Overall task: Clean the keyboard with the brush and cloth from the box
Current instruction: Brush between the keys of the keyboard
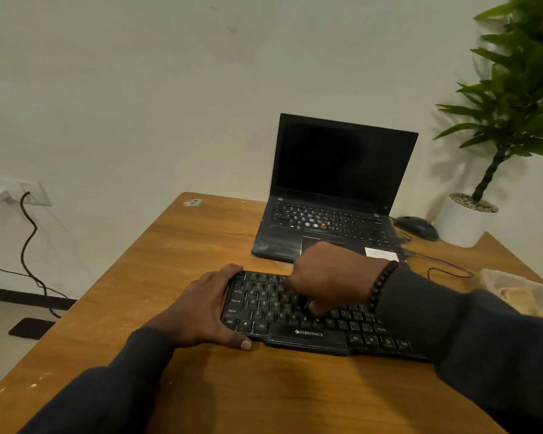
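Note:
A black Zebronics keyboard (308, 335) lies on the wooden table (185, 245), in front of me. My left hand (207, 308) grips its left end, fingers over the far edge and thumb at the near edge. My right hand (333, 277) hovers in a fist over the middle letter keys. A small dark brush (307, 305) pokes out below the fist onto the keys; most of it is hidden by the hand. At the right table edge stands a translucent box (496, 277) with a pale cloth (518, 297) inside.
An open black laptop (339, 170) with a dark screen sits just behind the keyboard. A black mouse (417, 227) and its cable lie to the laptop's right, beside a potted plant (461, 223). A wall socket with a hanging cable (25, 233) is at the left.

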Demonstrator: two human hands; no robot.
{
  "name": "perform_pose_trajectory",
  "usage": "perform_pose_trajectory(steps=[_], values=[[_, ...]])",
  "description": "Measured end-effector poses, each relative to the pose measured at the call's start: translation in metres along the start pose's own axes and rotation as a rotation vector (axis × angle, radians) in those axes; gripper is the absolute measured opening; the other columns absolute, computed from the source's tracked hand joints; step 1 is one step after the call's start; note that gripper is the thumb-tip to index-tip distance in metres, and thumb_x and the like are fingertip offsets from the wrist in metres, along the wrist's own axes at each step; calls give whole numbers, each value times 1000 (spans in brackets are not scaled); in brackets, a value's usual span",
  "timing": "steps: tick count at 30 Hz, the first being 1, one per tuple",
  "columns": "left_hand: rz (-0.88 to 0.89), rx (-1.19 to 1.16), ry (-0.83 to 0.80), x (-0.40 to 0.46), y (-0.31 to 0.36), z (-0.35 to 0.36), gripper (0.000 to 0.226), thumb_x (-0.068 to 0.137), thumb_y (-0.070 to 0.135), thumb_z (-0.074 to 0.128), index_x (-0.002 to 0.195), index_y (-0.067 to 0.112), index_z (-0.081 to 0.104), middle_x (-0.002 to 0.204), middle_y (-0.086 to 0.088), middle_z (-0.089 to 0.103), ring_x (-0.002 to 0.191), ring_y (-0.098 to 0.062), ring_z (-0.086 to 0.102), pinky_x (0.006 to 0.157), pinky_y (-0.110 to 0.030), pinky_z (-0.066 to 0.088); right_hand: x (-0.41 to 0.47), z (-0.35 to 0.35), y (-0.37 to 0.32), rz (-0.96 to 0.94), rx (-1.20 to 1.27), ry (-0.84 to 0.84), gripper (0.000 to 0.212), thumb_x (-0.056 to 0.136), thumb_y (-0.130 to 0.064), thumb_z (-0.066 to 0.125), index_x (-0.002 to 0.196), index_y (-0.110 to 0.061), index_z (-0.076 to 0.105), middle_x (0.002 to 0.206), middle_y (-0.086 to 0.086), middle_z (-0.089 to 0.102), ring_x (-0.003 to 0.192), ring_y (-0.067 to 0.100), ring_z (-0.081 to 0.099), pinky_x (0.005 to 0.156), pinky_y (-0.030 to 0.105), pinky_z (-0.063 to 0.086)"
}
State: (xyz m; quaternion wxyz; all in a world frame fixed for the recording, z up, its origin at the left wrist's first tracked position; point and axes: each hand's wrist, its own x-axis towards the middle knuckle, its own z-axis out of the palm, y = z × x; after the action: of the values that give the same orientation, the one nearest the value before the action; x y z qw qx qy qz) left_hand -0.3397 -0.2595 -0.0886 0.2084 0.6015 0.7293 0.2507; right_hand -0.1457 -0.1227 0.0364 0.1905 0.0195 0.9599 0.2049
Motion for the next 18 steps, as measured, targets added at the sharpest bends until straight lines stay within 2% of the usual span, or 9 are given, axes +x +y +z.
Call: perform_pose_trajectory(steps=[3, 6, 9, 13, 16, 18], values=[[2, 6, 13, 0, 1, 0, 133, 42, 83, 78, 151, 45, 11, 143, 12, 34, 128, -13, 35, 113, -40, 33, -3, -10, -7, -75, 59, 64, 32, 85, -38, 67, 108, -17, 62, 85, -4, 58, 81, 14, 58, 69, 27, 52], [-6, -17, 8, -1, 2, 0, 132, 42, 82, 79, 149, 48, 12, 142, 13, 33, 127, -14, 35, 112, -41, 35, -8, -7, 17, 42, 152, 38, 32, 86, -44, 64, 111, -23, 61, 92, -7, 61, 85, 10, 59, 75, 25, 54], [-8, -8, 15, 0, 2, 1, 132, 43, 81, 80, 150, 48, 11, 142, 13, 33, 128, -14, 35, 112, -41, 35, -12, 3, 23, 132, 78, 32, 31, 87, -41, 65, 108, -19, 62, 89, -5, 60, 82, 10, 58, 72, 23, 53], [-17, -2, 9, 1, 1, 1, 134, 43, 80, 80, 151, 47, 9, 144, 11, 32, 127, -14, 35, 112, -41, 34, -11, -1, -8, -18, 63, 34, 33, 86, -37, 67, 111, -17, 61, 88, -3, 60, 80, 13, 58, 68, 23, 51], [-21, -8, 7, 1, 1, 1, 133, 42, 81, 81, 150, 49, 10, 144, 10, 33, 128, -15, 36, 112, -44, 36, -14, -13, 2, -44, 187, 61, 38, 86, -45, 65, 116, -22, 61, 96, -5, 64, 89, 11, 60, 77, 27, 55], [-18, -23, 5, 1, 1, 1, 132, 43, 80, 81, 149, 49, 10, 144, 12, 33, 128, -15, 36, 113, -44, 36, -19, -14, 18, 11, 182, -13, 39, 85, -45, 65, 118, -23, 60, 100, -7, 63, 93, 11, 60, 82, 27, 55]])
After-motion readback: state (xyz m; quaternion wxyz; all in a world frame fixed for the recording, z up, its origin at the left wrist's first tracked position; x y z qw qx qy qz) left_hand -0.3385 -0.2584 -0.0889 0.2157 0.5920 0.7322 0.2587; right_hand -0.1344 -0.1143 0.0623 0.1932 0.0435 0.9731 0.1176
